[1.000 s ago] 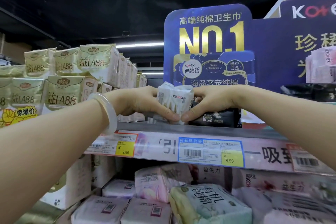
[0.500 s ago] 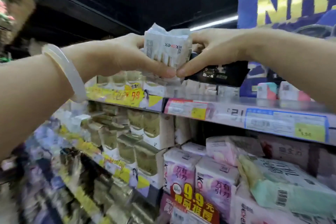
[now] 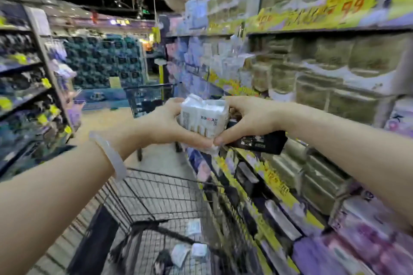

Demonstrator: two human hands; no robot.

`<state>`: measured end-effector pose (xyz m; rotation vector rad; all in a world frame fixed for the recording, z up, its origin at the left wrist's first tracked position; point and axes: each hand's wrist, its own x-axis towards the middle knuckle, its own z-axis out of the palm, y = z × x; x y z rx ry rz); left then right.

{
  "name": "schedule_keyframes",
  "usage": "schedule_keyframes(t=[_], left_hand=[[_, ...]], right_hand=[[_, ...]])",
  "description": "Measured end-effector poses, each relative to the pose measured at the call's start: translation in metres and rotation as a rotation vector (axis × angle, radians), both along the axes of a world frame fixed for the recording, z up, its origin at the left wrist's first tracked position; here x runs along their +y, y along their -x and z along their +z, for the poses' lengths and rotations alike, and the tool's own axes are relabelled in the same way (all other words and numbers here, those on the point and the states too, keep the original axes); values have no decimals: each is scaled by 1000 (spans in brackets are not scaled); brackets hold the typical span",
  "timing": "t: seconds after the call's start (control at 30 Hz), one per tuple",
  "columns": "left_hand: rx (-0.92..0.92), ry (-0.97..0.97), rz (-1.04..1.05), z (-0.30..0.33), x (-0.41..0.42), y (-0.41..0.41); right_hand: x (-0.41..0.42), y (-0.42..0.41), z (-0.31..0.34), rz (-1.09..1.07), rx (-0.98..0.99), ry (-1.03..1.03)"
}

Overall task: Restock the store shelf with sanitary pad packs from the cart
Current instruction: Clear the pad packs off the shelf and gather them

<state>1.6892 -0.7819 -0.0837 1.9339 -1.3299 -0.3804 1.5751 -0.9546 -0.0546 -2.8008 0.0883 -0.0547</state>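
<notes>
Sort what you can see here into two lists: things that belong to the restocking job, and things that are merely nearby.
Part of the job:
white pad pack, held by left hand and right hand
black pack
cart with loose packs
shelf

Merely nearby:
second cart
bangle
opposite shelving

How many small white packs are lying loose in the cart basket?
3: one pack mid-basket, and two nearer the camera, side by side. The frame is blurred, and a dark item beside them may hide more.
</notes>
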Motion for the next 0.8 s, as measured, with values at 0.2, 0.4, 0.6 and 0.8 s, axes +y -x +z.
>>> schedule_keyframes(t=[0.2, 0.4, 0.6, 0.8], left_hand=[[-114, -407, 200, -93, 42, -55], [-225, -469, 234, -97, 28, -84], [-271, -170, -158, -36, -58, -41], [-401, 260, -554, 71, -152, 61]], right_hand=[[28, -69, -112, 35, 174, 23], [18, -84, -122, -66, 262, 89], [-25, -12, -42, -287, 113, 142], [-53, 135, 67, -650, -96, 288]])
